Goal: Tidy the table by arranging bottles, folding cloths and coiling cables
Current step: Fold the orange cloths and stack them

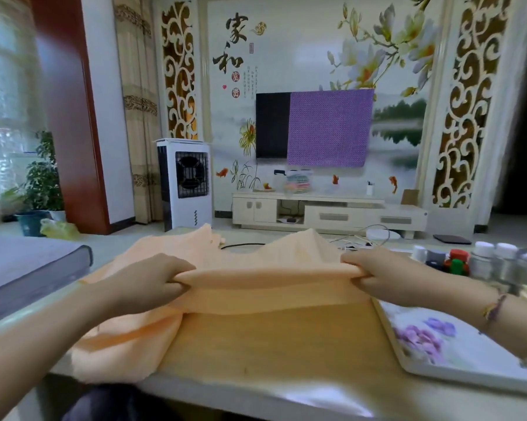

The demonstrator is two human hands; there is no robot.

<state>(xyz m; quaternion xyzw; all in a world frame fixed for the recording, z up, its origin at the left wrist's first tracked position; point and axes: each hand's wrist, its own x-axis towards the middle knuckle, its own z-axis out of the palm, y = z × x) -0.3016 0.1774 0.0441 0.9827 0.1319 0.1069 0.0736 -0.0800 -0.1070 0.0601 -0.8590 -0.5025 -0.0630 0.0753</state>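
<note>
A peach-orange cloth (256, 284) lies spread across the table (271, 344), with part of it hanging over the near left edge. My left hand (152, 281) grips a raised fold of the cloth on the left. My right hand (383, 275) pinches the same fold on the right, so the fold stretches between them a little above the tabletop. Several small bottles (480, 259) with white, red and green caps stand in a group at the far right. A white cable (374, 238) and a black cable (241, 246) lie beyond the cloth.
A white board with purple flowers (438, 344) lies on the table at the right, under my right forearm. A grey sofa edge (28, 268) sits at the left. A TV stand and an air cooler stand across the room.
</note>
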